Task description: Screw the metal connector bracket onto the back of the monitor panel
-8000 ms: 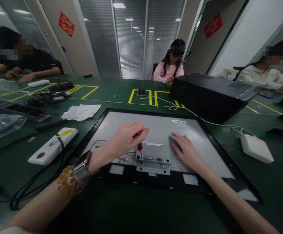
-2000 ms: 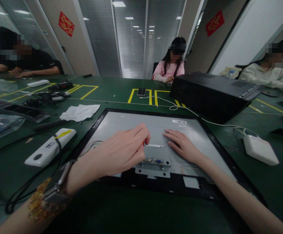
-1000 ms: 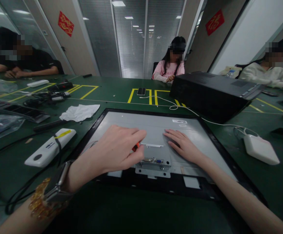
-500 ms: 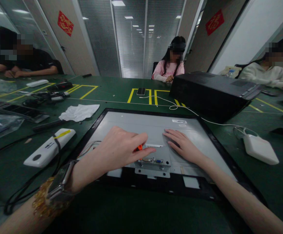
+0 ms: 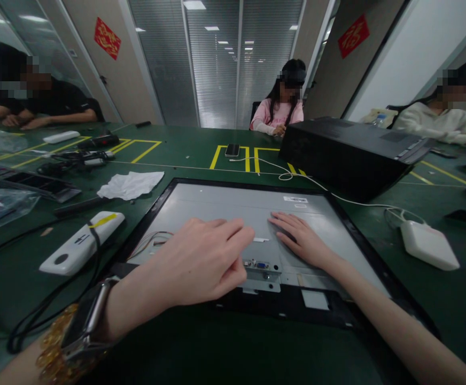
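- The grey panel [image 5: 225, 200] is lying flat across the middle of the frame, its black border resting on the green table [image 5: 193, 141]; its labelled metal face is pointing upward, probably so that the fittings are within reach.
- The left hand [image 5: 212, 262] is arching over the lower middle of the panel, its fingers curling tightly inward; the knuckles are hiding whatever they may be gripping, so I cannot tell what it is holding, if anything.
- Beneath and just right of those knuckles, a metal bracket [image 5: 273, 287] is showing at the panel's near edge, a blue port [image 5: 262, 266] sitting above it; the hand is likely bending this way to bring the fingertips down onto that part.
- Right of centre, the right hand [image 5: 299, 235] is resting palm down on the metal, fingers loosely extended and grasping nothing; it is presumably steadying the panel.
- Thin wires [image 5: 148, 240] are looping out at the panel's left side, beside the left wrist.
- At left, a white device [image 5: 83, 243] is lying near the panel; at upper right, a black box [image 5: 345, 160] is standing beyond its far corner, apparently leaving the near space for the panel.
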A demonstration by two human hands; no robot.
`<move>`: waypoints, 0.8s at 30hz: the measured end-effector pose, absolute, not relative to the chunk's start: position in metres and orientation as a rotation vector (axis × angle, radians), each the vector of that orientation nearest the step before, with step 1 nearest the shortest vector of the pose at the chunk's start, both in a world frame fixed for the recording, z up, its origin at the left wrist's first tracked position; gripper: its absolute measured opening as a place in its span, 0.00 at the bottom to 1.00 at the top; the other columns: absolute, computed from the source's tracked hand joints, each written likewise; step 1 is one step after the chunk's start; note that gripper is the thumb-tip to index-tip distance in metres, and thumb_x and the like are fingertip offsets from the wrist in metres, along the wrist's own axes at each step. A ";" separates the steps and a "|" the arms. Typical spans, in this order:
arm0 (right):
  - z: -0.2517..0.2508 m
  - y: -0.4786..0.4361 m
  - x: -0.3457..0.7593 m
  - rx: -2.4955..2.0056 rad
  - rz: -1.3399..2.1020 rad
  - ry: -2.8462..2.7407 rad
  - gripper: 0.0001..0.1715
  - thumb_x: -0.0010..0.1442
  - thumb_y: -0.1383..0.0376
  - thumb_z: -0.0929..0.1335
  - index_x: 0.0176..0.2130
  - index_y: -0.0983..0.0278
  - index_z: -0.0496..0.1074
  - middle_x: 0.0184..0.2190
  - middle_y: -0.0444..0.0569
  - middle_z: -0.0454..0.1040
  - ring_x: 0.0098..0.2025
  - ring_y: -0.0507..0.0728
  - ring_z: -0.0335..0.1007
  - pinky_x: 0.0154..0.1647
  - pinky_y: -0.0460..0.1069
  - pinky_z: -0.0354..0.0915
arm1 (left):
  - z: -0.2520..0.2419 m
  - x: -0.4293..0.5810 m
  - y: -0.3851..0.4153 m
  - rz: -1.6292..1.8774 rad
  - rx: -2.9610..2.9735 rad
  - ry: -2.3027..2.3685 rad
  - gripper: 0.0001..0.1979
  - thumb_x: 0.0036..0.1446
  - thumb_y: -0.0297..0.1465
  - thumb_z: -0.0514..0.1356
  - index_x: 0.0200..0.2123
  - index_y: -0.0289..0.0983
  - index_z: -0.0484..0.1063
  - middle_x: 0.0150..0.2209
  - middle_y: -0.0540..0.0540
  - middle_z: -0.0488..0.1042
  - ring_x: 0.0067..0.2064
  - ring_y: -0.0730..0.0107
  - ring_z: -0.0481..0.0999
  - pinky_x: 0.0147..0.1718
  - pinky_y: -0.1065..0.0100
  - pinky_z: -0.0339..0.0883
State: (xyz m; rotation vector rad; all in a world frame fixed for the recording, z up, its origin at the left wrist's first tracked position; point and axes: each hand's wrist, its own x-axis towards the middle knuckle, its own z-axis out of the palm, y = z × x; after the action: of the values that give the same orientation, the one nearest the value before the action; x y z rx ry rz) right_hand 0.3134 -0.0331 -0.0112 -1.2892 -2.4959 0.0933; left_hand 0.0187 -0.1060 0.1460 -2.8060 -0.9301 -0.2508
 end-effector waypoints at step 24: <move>-0.009 -0.034 0.311 -1.312 0.091 -2.503 0.25 0.70 0.60 0.59 0.63 0.59 0.61 0.65 0.52 0.62 0.67 0.61 0.55 0.66 0.64 0.52 | 0.132 0.023 -0.100 -0.354 -2.631 -0.981 0.11 0.68 0.35 0.48 0.35 0.37 0.64 0.19 0.54 0.66 0.18 0.72 0.64 0.19 0.69 0.44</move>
State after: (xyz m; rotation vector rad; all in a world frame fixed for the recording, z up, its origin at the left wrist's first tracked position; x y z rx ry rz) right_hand 0.3113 -0.0345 -0.0087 -1.3122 -2.5032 0.0910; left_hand 0.0225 -0.0998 0.1318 -2.6306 -0.9808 -0.3538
